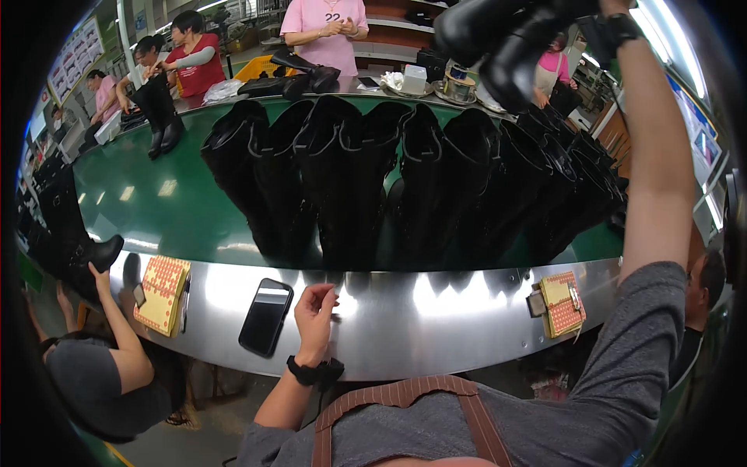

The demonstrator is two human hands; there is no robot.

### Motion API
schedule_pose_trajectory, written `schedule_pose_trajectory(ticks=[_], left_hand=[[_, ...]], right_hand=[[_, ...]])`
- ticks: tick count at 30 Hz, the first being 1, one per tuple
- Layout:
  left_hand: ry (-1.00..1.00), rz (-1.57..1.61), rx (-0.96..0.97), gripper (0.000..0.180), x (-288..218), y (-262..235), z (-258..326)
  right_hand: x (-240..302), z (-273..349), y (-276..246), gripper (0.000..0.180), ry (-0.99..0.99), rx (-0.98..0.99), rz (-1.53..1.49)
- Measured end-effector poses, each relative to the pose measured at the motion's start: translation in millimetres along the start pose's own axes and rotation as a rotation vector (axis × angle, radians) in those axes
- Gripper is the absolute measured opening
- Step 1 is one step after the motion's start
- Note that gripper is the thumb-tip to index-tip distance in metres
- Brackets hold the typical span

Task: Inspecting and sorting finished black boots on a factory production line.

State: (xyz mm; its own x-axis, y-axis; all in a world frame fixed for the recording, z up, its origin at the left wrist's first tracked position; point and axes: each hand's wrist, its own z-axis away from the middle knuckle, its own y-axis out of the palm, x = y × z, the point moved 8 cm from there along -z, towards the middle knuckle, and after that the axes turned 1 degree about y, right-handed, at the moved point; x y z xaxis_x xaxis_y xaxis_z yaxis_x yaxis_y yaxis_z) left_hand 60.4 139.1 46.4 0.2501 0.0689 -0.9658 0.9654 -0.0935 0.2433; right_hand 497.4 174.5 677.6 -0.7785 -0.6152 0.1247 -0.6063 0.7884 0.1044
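- The person's right hand (613, 6) is raised high at the far right, mostly cut off by the top edge; it holds up a pair of glossy black leather boots (510, 74), though its fingers and exact grip cannot be seen.
- These boots hang in the air just left of the right hand, beyond and above the right part of a standing row.
- That row of matte black tall boots (342, 183) stands on the green-topped desk (183, 202), shafts upright and openings facing up, well apart from the right hand.
- The left hand (315, 310) is low and near, over the desk's shiny metal border, its fingers curled in narrowly toward the thumb; it lies just on the near side of the row and well apart from the raised boots.
- A black rectangular phone (266, 317) lies just left of the left hand.
- A yellow pad with a red pattern (162, 296) lies farther left; a similar yellow-and-red pad (562, 303) lies near the right end.
- At the far left, a co-worker's hand (101, 282) touches a black buckled boot (66, 222).
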Motion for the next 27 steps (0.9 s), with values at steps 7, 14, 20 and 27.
schedule_pose_trajectory(ticks=[7,14,20,27], left_hand=[[-0.155,0.072,-0.131,0.012,25,-19,-18],[-0.237,-0.006,-0.127,0.011,34,-22,-28],[-0.229,-0.024,-0.124,0.011,33,-16,-34],[-0.277,0.116,-0.222,0.009,39,-36,-26]], right_hand=[[-207,167,119,0.052,0.178,0.442,0.797],[-351,407,196,0.062,0.080,1.512,0.950],[-362,354,181,0.059,0.346,1.078,0.975],[-302,373,205,0.049,0.149,0.773,0.760]])
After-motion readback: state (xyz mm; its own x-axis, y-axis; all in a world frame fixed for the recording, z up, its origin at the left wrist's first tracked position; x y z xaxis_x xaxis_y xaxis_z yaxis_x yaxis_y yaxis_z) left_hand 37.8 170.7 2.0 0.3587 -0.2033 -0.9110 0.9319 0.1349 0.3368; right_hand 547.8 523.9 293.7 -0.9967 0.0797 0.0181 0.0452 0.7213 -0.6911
